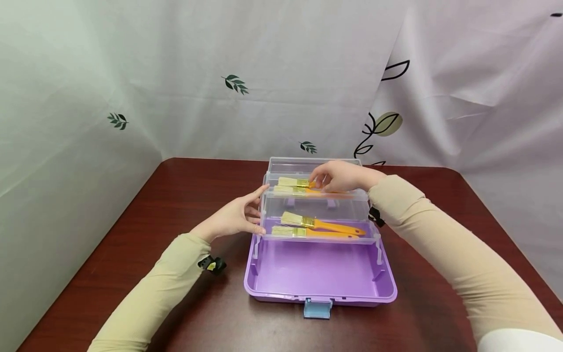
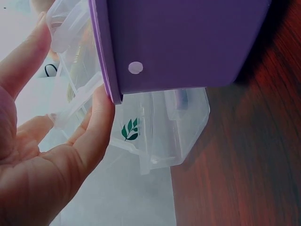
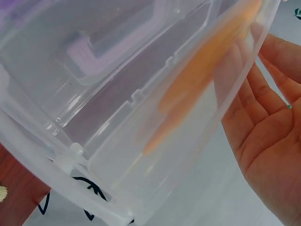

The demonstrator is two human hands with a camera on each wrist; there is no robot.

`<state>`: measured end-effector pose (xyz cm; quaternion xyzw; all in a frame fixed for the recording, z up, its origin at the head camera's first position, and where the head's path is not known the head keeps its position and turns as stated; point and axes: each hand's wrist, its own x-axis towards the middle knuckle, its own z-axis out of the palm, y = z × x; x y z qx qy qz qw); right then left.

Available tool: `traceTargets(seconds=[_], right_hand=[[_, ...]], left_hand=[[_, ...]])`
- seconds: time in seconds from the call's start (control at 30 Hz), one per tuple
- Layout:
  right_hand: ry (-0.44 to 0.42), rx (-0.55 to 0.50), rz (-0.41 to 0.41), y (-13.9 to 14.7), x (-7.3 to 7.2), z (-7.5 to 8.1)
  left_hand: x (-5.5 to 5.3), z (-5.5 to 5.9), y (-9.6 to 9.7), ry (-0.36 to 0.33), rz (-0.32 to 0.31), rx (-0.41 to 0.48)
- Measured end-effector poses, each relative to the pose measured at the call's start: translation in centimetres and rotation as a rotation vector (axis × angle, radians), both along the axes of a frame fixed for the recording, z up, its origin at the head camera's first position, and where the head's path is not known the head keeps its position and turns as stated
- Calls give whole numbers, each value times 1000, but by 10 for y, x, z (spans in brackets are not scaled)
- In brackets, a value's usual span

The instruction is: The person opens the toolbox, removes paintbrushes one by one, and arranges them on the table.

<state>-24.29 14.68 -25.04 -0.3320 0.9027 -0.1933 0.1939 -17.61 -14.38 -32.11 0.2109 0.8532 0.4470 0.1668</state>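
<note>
An opened purple toolbox [image 1: 316, 271] with clear fold-out trays stands on the table. Two paintbrushes with orange handles lie in the lower tray, the nearer paintbrush [image 1: 325, 234] along its front wall and the other paintbrush [image 1: 336, 227] behind it. My right hand [image 1: 340, 176] reaches into the upper tray [image 1: 272, 194], fingers bent onto the orange handle of the rear paintbrush [image 1: 292, 182]. Another paintbrush [image 1: 290, 191] lies in front of that one. At the trays' left ends, my left hand [image 1: 235, 215] is spread, its forefinger at the upper tray and its thumb by the lower one.
The clear lid [image 1: 314, 165] stands folded back behind the trays. A blue latch [image 1: 317, 309] hangs from the box front. The dark red wooden table [image 1: 132, 244] extends around the box, with a leaf-patterned white curtain [image 1: 184, 98] behind it.
</note>
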Motion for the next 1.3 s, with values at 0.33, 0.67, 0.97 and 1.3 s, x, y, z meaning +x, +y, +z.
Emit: traceTargets(seconds=[0.33, 0.67, 0.97, 1.3], right_hand=[[-21, -18, 5, 0, -3, -1], [-125, -27, -5, 0, -6, 0], [-188, 39, 34, -3, -14, 1], [-128, 185, 61, -15, -11, 8]], left_hand=[[0, 0, 0, 4, -7, 9], [0, 1, 0, 2, 1, 7], [0, 1, 0, -4, 6, 3], [1, 1, 1, -9, 4, 5]])
